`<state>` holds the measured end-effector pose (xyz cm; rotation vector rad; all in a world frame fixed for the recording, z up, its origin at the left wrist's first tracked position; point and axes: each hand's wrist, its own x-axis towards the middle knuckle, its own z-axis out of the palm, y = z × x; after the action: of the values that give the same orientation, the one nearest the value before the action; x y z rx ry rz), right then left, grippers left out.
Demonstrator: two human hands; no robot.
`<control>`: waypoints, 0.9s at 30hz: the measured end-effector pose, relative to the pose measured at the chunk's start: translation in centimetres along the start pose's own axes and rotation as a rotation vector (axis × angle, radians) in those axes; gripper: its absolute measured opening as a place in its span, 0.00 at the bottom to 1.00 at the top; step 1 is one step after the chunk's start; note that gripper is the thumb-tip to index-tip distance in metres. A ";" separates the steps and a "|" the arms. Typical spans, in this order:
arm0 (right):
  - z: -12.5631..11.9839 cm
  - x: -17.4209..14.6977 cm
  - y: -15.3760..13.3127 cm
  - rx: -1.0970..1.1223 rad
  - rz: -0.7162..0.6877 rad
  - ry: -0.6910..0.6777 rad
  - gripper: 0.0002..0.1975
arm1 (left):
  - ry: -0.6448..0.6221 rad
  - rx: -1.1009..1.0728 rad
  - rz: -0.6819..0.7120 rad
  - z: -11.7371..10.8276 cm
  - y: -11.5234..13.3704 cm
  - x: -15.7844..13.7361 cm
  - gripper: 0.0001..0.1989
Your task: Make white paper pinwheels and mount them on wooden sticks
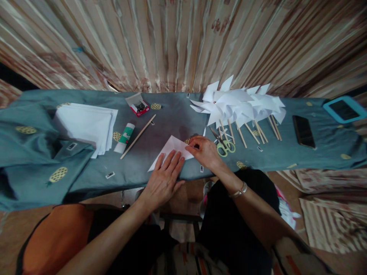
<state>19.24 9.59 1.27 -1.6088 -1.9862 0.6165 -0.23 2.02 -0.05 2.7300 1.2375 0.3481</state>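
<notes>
A folded sheet of white paper (173,143), roughly triangular, lies on the cloth in front of me. My left hand (166,176) rests flat on its lower edge, fingers stretched out. At the paper's right corner, my right hand (205,151) pinches the edge between thumb and fingers. Just right of that hand lie scissors (226,148) with pale green handles, beside a few small paper scraps. A wooden stick (138,136) and a green and white glue stick (125,138) are to the left of the folded paper.
A stack of white sheets (88,124) lies at left. Near the back is an open red box (140,107) of small dark pieces. Several paper pinwheels (237,105) on sticks are piled at right, then a phone (304,131) and a blue-framed tablet (344,109). A curtain hangs behind.
</notes>
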 end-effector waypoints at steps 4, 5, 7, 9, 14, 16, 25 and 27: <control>0.0 0.0 0.0 -0.002 0.009 -0.018 0.06 | -0.003 -0.010 -0.005 0.1 -0.1 0.0 0.31; 0.0 0.0 0.0 -0.004 0.011 -0.018 0.06 | -0.004 -0.014 -0.008 0.1 -0.1 0.0 0.31; 0.0 0.0 0.0 -0.008 0.007 -0.011 0.06 | -0.011 -0.020 -0.011 0.2 -0.1 -0.1 0.31; 0.1 -0.1 0.1 -0.018 -0.007 -0.003 0.06 | -0.013 -0.024 -0.013 0.2 -0.1 -0.1 0.31; 0.2 -0.3 0.2 -0.081 -0.051 0.007 0.05 | -0.022 -0.019 -0.006 0.2 -0.1 0.0 0.32; 0.2 -0.4 0.1 -0.119 -0.067 0.005 0.05 | -0.029 -0.018 -0.007 0.1 -0.1 0.0 0.32; 0.4 -2.4 -0.2 -0.209 -0.221 0.048 0.18 | -0.037 -0.007 -0.003 0.3 -0.1 -0.1 0.34; 0.7 -3.0 -0.1 -0.209 -0.228 0.051 0.20 | -0.039 0.012 0.000 0.4 -0.1 -0.1 0.35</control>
<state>19.25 6.56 0.51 -1.4663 -2.2149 0.2863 -0.29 2.01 -0.51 2.7336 1.2332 0.2867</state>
